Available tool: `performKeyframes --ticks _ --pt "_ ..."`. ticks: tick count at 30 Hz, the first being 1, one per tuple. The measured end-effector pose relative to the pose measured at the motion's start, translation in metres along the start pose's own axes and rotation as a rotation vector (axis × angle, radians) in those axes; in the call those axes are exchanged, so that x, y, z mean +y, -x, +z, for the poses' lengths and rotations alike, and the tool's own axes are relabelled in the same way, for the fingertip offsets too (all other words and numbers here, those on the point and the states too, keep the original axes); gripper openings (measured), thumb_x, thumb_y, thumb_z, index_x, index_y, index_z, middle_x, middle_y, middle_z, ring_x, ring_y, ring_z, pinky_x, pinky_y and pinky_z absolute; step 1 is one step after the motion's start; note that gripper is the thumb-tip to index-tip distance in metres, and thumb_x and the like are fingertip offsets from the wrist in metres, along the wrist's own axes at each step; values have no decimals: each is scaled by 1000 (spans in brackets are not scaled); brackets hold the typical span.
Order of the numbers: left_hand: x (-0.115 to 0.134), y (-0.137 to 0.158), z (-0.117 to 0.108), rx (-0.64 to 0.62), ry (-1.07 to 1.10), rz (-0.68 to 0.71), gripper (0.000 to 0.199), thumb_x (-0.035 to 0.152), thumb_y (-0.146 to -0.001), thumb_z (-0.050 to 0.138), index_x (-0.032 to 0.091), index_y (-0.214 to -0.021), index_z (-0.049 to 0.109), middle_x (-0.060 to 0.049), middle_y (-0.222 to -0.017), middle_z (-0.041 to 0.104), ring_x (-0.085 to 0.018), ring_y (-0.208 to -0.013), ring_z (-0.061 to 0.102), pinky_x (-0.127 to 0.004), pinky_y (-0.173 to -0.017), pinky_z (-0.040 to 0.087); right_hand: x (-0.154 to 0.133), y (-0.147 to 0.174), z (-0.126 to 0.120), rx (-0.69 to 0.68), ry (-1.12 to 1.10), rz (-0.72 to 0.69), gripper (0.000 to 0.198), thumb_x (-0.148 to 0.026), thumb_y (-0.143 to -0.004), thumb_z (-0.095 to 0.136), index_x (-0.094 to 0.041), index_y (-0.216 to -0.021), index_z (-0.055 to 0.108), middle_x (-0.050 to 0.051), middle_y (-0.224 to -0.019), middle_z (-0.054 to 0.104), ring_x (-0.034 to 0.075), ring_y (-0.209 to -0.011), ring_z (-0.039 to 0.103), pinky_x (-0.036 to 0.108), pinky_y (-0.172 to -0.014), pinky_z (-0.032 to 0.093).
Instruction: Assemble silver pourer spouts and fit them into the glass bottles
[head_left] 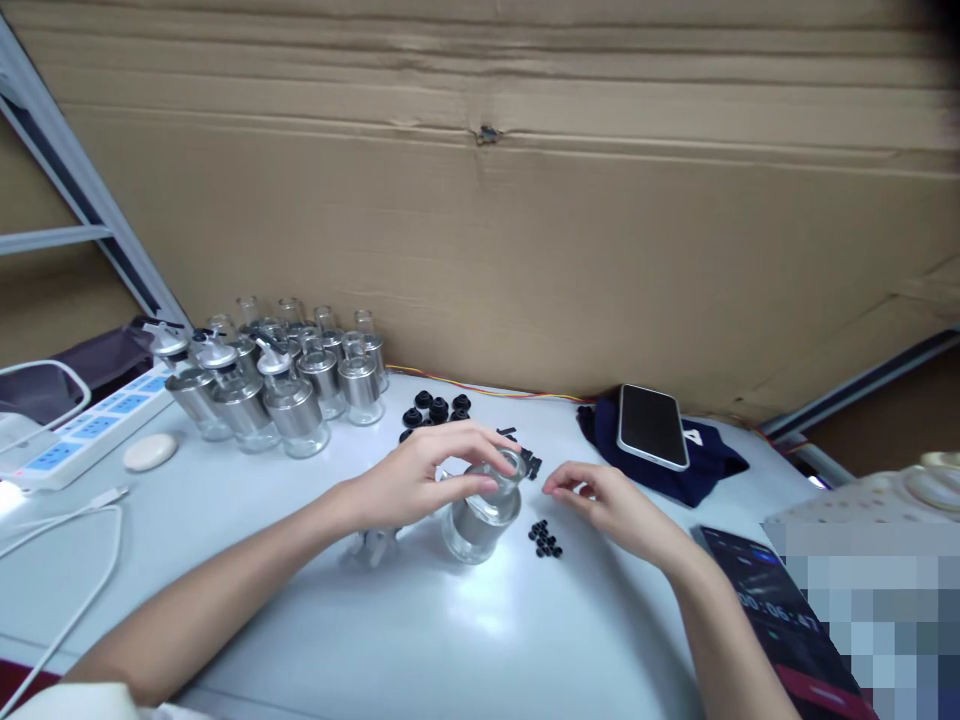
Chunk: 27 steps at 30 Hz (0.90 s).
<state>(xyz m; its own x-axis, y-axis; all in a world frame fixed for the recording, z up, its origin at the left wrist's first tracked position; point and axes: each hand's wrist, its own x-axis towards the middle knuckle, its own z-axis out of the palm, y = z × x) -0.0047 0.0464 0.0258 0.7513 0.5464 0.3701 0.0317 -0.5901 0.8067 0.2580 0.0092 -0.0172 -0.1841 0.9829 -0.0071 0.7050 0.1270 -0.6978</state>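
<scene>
My left hand [420, 470] is closed around the neck of a glass bottle [480, 530] with a metal band, which stands upright on the table. To its right, my right hand [611, 505] hovers with thumb and fingertips pinched together; whatever may be between them is hidden. Small black caps [545, 540] lie just below that hand. Black clip-like pieces [529, 464] are behind the bottle, partly covered by my left hand. Larger round black stoppers [438, 408] sit farther back. Silver pourer tops [371, 548] lie under my left wrist, partly hidden.
Several banded glass bottles [360, 380] stand at the back left, some with pourer tops. A power strip [97, 430], a white round object [150, 452] and a white cable [112, 540] are at left. A phone [652, 425] rests on dark cloth [697, 475]; another phone [772, 600] shows a timer.
</scene>
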Motion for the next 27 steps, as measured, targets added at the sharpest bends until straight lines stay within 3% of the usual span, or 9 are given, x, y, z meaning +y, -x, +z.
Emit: performKeyframes --ticks 6,12,17,22,27 --pt "-1 -1 2 23 41 1 10 22 -87 61 21 -95 68 -7 -115 69 -19 -111 61 -35 -96 45 15 2 7 -191 -132 128 14 -20 -70 59 -19 -75 73 5 -74 72 20 -70 64 34 -70 51" --pt "-4 -2 1 27 61 18 12 20 -87 62 20 -95 69 -7 -116 69 -19 -109 62 -35 -96 45 13 1 10 -235 -156 184 15 -20 -65 62 -16 -75 73 4 -73 68 18 -67 61 30 -66 49" --pt "-4 -2 2 27 61 30 12 18 -88 60 19 -96 69 -7 -118 68 -18 -111 62 -32 -97 45 13 2 8 -242 -114 191 15 -24 -69 60 -17 -76 72 5 -73 70 18 -68 62 30 -67 49" --pt "-6 0 7 67 92 30 13 19 -86 62 19 -99 61 -8 -113 68 -19 -103 64 -34 -91 47 5 0 10 -40 -74 111 16 -32 -74 59 -19 -75 67 6 -81 72 22 -76 65 34 -73 51" --pt "-5 1 12 92 251 -132 45 22 -77 72 22 -113 44 -7 -110 66 -17 -90 65 -32 -80 49 -15 -6 29 211 -273 -18 17 -36 -76 63 -19 -78 62 7 -81 71 21 -75 65 35 -74 53"
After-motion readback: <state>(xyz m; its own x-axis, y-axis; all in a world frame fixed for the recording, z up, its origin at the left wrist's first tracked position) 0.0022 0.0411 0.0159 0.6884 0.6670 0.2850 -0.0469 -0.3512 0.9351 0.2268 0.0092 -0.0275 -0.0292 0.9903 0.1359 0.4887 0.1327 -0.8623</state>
